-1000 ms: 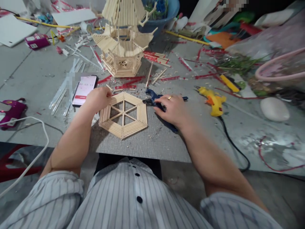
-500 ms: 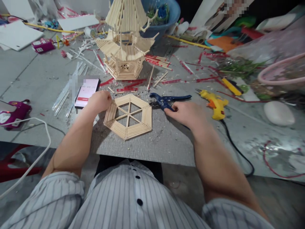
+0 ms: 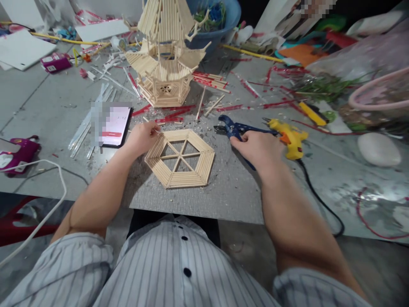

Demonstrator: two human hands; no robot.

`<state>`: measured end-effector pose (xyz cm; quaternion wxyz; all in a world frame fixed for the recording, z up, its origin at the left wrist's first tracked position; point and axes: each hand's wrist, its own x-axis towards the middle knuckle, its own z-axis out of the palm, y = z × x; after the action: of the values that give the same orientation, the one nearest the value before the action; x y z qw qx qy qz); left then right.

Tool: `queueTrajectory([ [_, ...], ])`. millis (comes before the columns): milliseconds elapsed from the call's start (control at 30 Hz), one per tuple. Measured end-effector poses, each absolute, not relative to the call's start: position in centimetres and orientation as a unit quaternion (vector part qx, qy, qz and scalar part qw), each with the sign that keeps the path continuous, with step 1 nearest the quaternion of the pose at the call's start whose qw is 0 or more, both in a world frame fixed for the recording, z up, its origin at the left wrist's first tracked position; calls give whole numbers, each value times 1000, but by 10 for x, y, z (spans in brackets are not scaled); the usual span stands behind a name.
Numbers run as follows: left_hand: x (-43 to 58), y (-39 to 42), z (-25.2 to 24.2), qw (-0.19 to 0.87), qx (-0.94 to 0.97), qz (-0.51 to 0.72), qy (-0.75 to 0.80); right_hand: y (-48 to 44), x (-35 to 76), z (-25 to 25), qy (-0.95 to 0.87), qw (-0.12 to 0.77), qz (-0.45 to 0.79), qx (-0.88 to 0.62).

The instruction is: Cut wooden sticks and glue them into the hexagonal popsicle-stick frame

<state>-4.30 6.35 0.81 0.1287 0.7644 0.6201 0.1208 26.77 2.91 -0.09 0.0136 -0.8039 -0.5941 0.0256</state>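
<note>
A flat hexagonal frame [image 3: 191, 177] of pale wooden sticks, with spokes crossing in its middle, lies on the grey table near the front edge. My left hand [image 3: 142, 138] is closed at its upper left edge, thumb and fingers pinched together there. Part of the frame's edge is hidden by that hand. My right hand [image 3: 258, 149] is wrapped round dark blue pliers [image 3: 234, 128], whose jaws point left, away from the frame. Behind the frame stands a pagoda model [image 3: 164, 76] built of the same kind of sticks.
A phone [image 3: 116, 125] lies left of my left hand beside clear glue sticks [image 3: 92, 121]. To the right rests a yellow glue gun [image 3: 292, 136] with a black cord. Red-wrapped sticks [image 3: 211, 81] and scraps lie around the pagoda. A blue basin [image 3: 230, 25] stands behind.
The hexagonal frame has turned and shifted right, with my left hand moving right along with it. My right hand has carried the pliers rightward, away from the frame.
</note>
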Motion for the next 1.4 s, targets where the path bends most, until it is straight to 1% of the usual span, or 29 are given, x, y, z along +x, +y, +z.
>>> queueTrajectory([
  [100, -41, 62, 5, 123, 773, 126, 609, 30, 268, -3, -589, 24, 36, -807],
  [167, -42, 62, 5, 106, 776, 105, 613, 29, 269, -3, -585, 44, 36, -809],
  [267, -42, 61, 8, 88, 772, 62, 627, 23, 266, 0, -607, 111, 10, -787],
  [333, -42, 60, 11, 79, 769, 42, 633, 19, 261, 1, -661, 162, -3, -733],
  [367, -42, 59, 12, 75, 767, 35, 636, 17, 258, 0, -690, 174, -1, -703],
  [433, -41, 58, 13, 74, 763, 24, 642, 16, 252, -3, -737, 163, 16, -656],
  [600, -38, 57, 13, 84, 763, 28, 640, 19, 247, -18, -812, 97, 78, -571],
  [733, -34, 55, 11, 95, 757, 40, 645, 20, 249, -19, -825, 78, 96, -552],
  [833, -31, 52, 11, 82, 761, 44, 642, 18, 248, -15, -832, 65, 110, -539],
  [900, -29, 49, 11, 50, 777, 64, 625, 16, 246, -13, -828, 77, 110, -544],
  [1000, -24, 41, 11, 9, 818, 87, 569, 16, 241, -15, -826, 145, 78, -539],
  [1067, -19, 34, 10, 28, 849, 49, 526, 17, 239, -18, -845, 172, 56, -504],
  [1100, -17, 32, 9, 44, 859, 23, 510, 18, 238, -20, -858, 170, 49, -482],
  [1267, -10, 26, 3, 96, 880, -50, 463, 20, 233, -29, -897, 108, 23, -428],
  [1400, -12, 27, 1, 91, 883, -70, 454, 18, 230, -31, -897, 61, 24, -437],
])
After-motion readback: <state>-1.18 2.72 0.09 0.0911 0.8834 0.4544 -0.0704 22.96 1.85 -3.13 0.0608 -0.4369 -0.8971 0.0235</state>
